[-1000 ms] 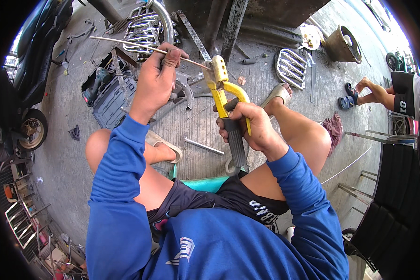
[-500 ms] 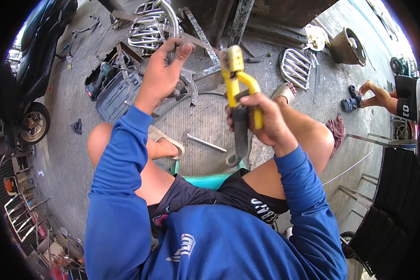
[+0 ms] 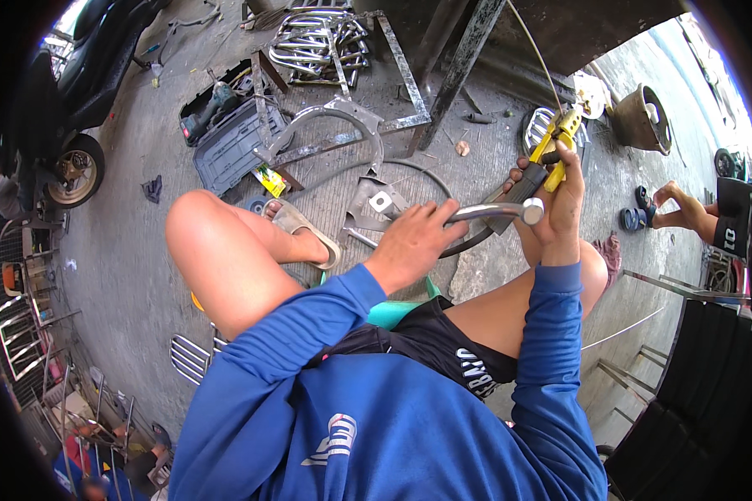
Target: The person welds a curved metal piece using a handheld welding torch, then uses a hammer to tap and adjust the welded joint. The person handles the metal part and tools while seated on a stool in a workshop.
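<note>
My right hand (image 3: 562, 196) is wrapped round the black grip of a yellow welding electrode holder (image 3: 557, 138). A thin welding rod (image 3: 533, 40) rises from its jaws, up and to the left. Low in front of me, my left hand (image 3: 418, 242) is closed on a bent chrome tube (image 3: 491, 210), whose rounded end reaches toward my right wrist. Just beyond my left fingers is a metal plate (image 3: 374, 200) with a light square on it; whether it is joined to the tube I cannot tell.
A metal frame (image 3: 408, 79) stands ahead, with a curved metal piece (image 3: 334, 113) at it. Beyond lie stacked chrome tube racks (image 3: 322, 46). An open tool case (image 3: 238, 142) holds a power tool. A black cable (image 3: 430, 173) curves across the floor. A bucket (image 3: 635, 121) stands at far right.
My left hand has come down and right with the chrome tube. The electrode holder has swung right and tilted, and the rod now shows. The whole view has shifted.
</note>
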The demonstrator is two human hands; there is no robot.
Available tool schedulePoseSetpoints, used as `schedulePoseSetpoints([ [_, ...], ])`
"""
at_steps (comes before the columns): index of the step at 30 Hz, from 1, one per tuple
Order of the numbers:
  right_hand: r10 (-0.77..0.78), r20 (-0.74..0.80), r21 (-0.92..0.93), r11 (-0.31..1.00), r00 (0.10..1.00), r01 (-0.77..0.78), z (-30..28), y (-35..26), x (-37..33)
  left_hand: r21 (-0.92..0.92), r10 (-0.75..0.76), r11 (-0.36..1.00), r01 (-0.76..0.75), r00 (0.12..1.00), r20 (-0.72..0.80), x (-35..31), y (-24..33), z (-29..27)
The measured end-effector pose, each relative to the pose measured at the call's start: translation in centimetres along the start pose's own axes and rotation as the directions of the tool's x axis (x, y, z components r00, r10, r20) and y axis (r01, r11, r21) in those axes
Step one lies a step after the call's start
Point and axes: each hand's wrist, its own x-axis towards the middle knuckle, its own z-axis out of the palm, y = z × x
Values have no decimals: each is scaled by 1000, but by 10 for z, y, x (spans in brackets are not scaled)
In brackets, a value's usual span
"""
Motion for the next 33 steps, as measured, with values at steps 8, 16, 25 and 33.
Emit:
schedulePoseSetpoints([
  [8,60,-80,-235,969,995,-77,-29,2,-2,125,-69,989,73,997,-37,-12,-12,60],
  [16,-104,-55,-241,967,993,88,-53,-21,-9,-299,-2,954,-3,1000,-18,0,-15,41],
  [25,1,-52,-134,991,999,-8,-39,0,-8,-875,-451,483,40,868,-209,-26,-49,16],
  [33,82,79,-424,905,993,-41,-5,23,-6,-898,-678,316,-308,588,-440,-24,-103,-56],
])
